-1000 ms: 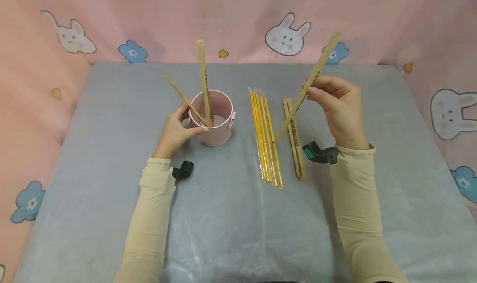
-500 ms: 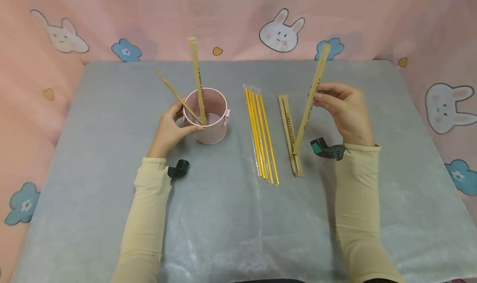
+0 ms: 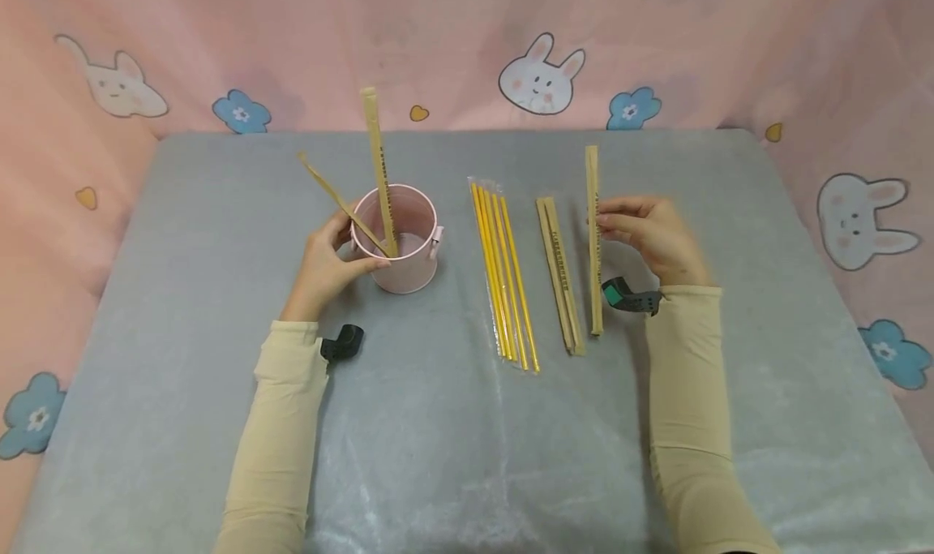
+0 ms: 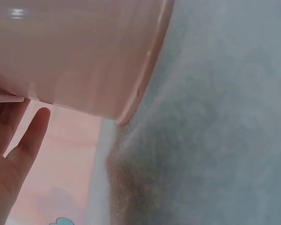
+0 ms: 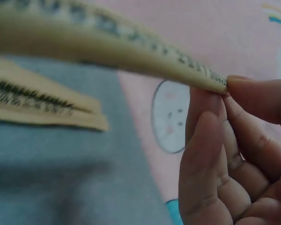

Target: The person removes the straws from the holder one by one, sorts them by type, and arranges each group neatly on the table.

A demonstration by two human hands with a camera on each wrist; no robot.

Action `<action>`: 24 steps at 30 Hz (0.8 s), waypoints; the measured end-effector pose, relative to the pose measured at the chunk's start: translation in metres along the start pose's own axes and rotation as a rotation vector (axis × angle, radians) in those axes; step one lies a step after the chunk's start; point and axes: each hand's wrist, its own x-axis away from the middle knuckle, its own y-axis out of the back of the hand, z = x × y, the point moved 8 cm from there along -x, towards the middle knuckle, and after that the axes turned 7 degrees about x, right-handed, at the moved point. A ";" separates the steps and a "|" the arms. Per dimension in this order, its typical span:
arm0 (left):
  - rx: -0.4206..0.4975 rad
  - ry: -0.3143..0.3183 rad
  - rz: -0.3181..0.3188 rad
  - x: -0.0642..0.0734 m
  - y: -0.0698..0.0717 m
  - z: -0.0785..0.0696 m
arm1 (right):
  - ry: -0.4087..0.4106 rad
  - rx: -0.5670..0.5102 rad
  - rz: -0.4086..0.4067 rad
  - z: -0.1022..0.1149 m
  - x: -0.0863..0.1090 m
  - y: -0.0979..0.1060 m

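Observation:
My left hand (image 3: 321, 266) grips the side of a small pink bucket (image 3: 409, 277), thumb over the near rim and fingers behind it. Two brown paper-wrapped straws lean in the bucket: one wrapped straw (image 3: 375, 152) stands fairly upright, the thinner-looking wrapped straw (image 3: 332, 189) tilts left. Between thumb and fingertips, my right hand (image 3: 649, 234) pinches another paper-wrapped straw (image 3: 593, 286) with printed lettering. It runs almost straight up and down in the head view. Just left of it, two more paper-wrapped straws (image 3: 558, 278) lie side by side on the table.
Several yellow straws (image 3: 503, 278) in clear plastic wrappers lie in a row between the bucket and the paper-wrapped ones. The grey-covered table (image 3: 438, 457) ends at a pink curtain (image 3: 314, 43) with rabbit prints.
My right hand has come lower, and its straw has swung from slanting across the lying straws to near upright on their right. The left hand keeps its hold on the bucket.

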 end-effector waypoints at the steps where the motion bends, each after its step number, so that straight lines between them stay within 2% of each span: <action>1: 0.000 -0.001 -0.002 0.000 0.001 0.000 | -0.023 0.011 0.003 -0.005 -0.003 0.001; 6: -0.015 0.011 0.010 0.000 0.001 0.001 | -0.096 0.077 0.023 -0.028 -0.009 0.003; 13: -0.015 0.023 0.003 0.001 0.001 0.003 | -0.122 0.177 0.100 -0.042 -0.015 0.001; 17: -0.012 0.021 -0.003 0.002 0.001 0.003 | -0.156 0.258 0.105 -0.050 -0.019 0.000; 21: -0.010 0.015 -0.003 0.002 0.001 0.004 | -0.188 0.265 0.107 -0.058 -0.020 -0.001; 24: 0.002 0.008 0.009 0.001 0.000 0.004 | -0.179 0.305 0.124 -0.061 -0.020 -0.003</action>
